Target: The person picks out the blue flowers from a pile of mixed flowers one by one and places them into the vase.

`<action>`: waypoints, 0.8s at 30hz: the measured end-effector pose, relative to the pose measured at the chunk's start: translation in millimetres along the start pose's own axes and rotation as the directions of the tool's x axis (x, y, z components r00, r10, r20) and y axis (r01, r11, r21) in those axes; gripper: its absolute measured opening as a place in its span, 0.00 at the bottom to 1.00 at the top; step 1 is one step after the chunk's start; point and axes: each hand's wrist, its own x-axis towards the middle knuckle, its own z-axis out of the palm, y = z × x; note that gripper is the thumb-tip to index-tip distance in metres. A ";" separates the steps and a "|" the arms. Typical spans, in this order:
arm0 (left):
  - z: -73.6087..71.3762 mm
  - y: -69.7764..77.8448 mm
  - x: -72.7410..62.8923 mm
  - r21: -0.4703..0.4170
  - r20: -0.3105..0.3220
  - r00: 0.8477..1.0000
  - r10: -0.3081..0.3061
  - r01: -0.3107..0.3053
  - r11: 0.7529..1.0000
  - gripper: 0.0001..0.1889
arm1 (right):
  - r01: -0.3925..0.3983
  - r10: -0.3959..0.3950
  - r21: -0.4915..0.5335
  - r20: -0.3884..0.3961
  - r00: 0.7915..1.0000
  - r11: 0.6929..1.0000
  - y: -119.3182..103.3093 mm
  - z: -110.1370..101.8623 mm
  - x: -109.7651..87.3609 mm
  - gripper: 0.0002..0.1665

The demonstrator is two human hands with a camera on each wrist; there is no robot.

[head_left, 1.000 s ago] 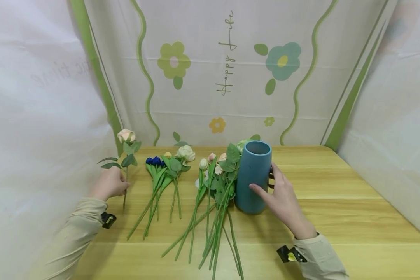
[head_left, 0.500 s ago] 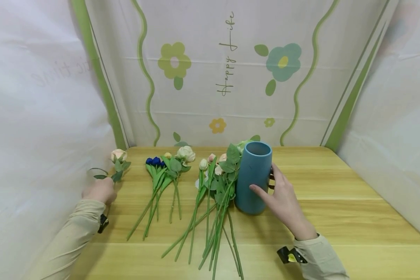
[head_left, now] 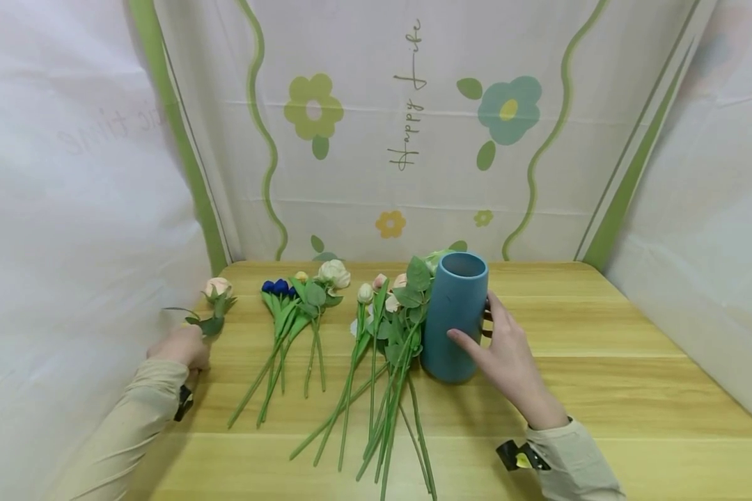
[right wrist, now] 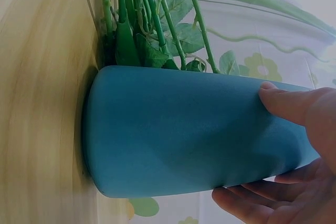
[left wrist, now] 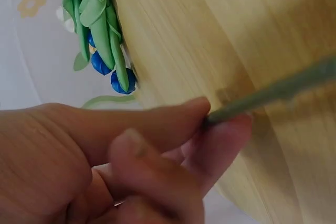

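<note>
At the table's left side my left hand [head_left: 180, 348] pinches the stem of a pale peach rose [head_left: 216, 287]. Its bloom and leaves show above the hand, low over the wood. The left wrist view has the green stem [left wrist: 278, 94] between thumb and fingertip. A tall blue vase [head_left: 452, 327] stands upright right of centre. My right hand [head_left: 507, 362] grips its right side, thumb across the front and fingers round the back. In the right wrist view the fingers lie along the vase wall [right wrist: 184, 135]. The inside of the vase is too dark to make out.
Blue tulips [head_left: 280, 287] lie left of centre, beside a cream flower [head_left: 333, 274] with short stems. A larger bunch of stems [head_left: 385, 417], with leaves and pale blooms, lies against the vase's left side. Printed curtains [head_left: 351, 174] hang behind and on both sides.
My left hand has moved left and down towards the near side with the rose, whose bloom is now lower and more tilted. The right hand and vase stay in place.
</note>
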 end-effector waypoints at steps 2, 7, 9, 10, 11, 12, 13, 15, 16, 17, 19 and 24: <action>0.6 1.4 -1.0 -0.013 0.004 1.000 0.002 -0.002 1.000 0.07 | -0.007 0.007 0.001 0.003 1.000 1.000 -0.6 -0.5 0.0 0.58; -0.2 10.3 -2.1 -0.005 -0.043 0.998 0.040 -0.040 0.999 0.08 | -0.008 0.008 -0.002 0.006 1.000 1.000 -1.3 -1.0 0.4 0.58; -0.6 18.0 -2.3 0.009 -0.084 0.994 0.067 -0.066 0.998 0.08 | -0.003 0.003 -0.001 0.002 1.000 1.000 -1.2 -0.9 0.7 0.57; -0.3 22.9 -2.3 0.011 -0.103 0.991 0.082 -0.082 0.997 0.09 | -0.002 0.002 0.000 -0.002 1.000 1.000 -1.2 -1.1 0.7 0.57; 0.2 28.5 -2.2 0.010 -0.119 0.988 0.097 -0.097 0.995 0.10 | 0.000 0.000 0.000 -0.005 1.000 1.000 -1.0 -1.2 0.9 0.57; 1.1 34.5 -2.1 0.008 -0.132 0.985 0.112 -0.112 0.994 0.13 | 0.000 0.000 0.001 -0.007 1.000 1.000 -1.0 -1.4 0.9 0.57; 2.3 40.7 -1.8 0.010 -0.149 0.980 0.130 -0.130 0.991 0.15 | 0.001 -0.001 0.001 -0.009 1.000 1.000 -0.7 -1.5 1.0 0.57; 4.6 54.1 -1.9 -0.006 -0.169 0.973 0.159 -0.162 0.987 0.20 | 0.001 -0.001 0.000 -0.010 1.000 1.000 -0.3 -1.7 1.2 0.57; 5.9 60.9 -1.8 -0.019 -0.177 0.970 0.168 -0.174 0.985 0.21 | 0.002 -0.002 0.000 -0.009 1.000 1.000 0.1 -1.6 1.4 0.57; 6.8 68.0 -1.8 -0.031 -0.186 0.966 0.178 -0.187 0.982 0.23 | 0.002 -0.002 -0.001 -0.008 1.000 1.000 0.4 -1.4 1.5 0.57; 8.5 82.6 -1.6 -0.052 -0.207 0.958 0.199 -0.213 0.976 0.25 | 0.003 -0.003 -0.004 -0.005 1.000 1.000 0.9 -1.0 1.6 0.57; 11.7 117.9 -0.2 -0.051 -0.254 0.937 0.237 -0.258 0.965 0.27 | -0.001 0.001 -0.007 0.002 1.000 1.000 1.1 -0.3 1.2 0.57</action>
